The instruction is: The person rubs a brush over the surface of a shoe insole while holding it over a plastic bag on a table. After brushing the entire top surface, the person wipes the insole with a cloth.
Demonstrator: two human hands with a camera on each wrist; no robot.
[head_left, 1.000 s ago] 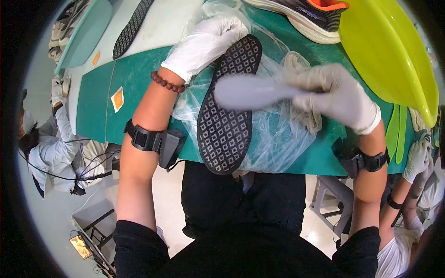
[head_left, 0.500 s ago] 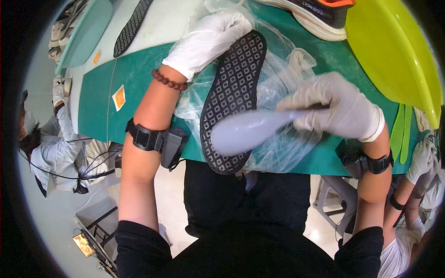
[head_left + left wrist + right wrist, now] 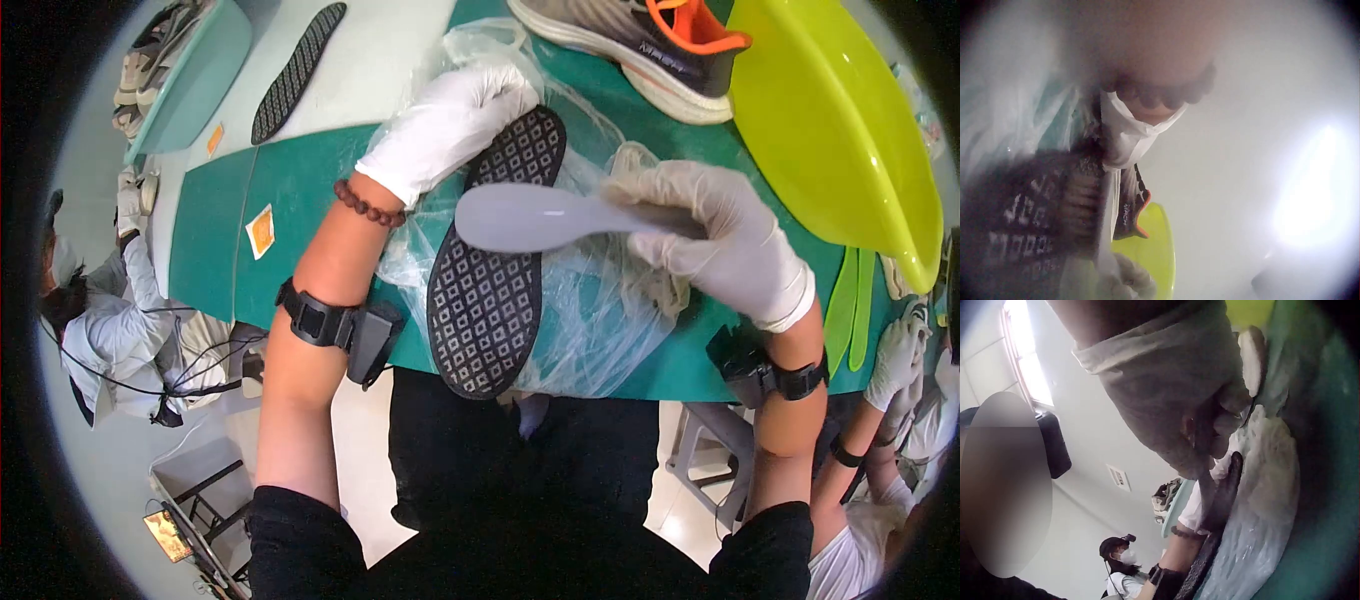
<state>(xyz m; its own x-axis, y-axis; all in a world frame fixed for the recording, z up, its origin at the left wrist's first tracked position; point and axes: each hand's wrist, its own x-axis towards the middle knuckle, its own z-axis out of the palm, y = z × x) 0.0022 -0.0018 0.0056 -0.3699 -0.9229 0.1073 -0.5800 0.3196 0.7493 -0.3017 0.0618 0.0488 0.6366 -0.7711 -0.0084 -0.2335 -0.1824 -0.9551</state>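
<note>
A black insole with a diamond pattern [image 3: 485, 310] lies on clear plastic [image 3: 590, 325] over the green table, its lower end near the front edge. My gloved left hand [image 3: 448, 125] holds its upper end with curled fingers. My gloved right hand [image 3: 722, 235] grips the dark handle of a pale grey, paddle-shaped tool [image 3: 525, 217], whose broad end is over the middle of the insole. In the right wrist view the right hand [image 3: 1172, 394] is curled round the handle; whether the tool touches the insole cannot be told.
A dark running shoe with orange lining [image 3: 660, 55] stands at the back, beside a lime-green basin [image 3: 835, 130]. Another insole [image 3: 298, 75] lies on the white surface at back left, near a teal basin [image 3: 205, 85]. Green strips [image 3: 852, 310] lie at right; other people are at both sides.
The tool's broad end has moved up from the insole's lower part to its middle, with my right hand still gripping it. The left hand keeps its hold; the whole head view has shifted slightly.
</note>
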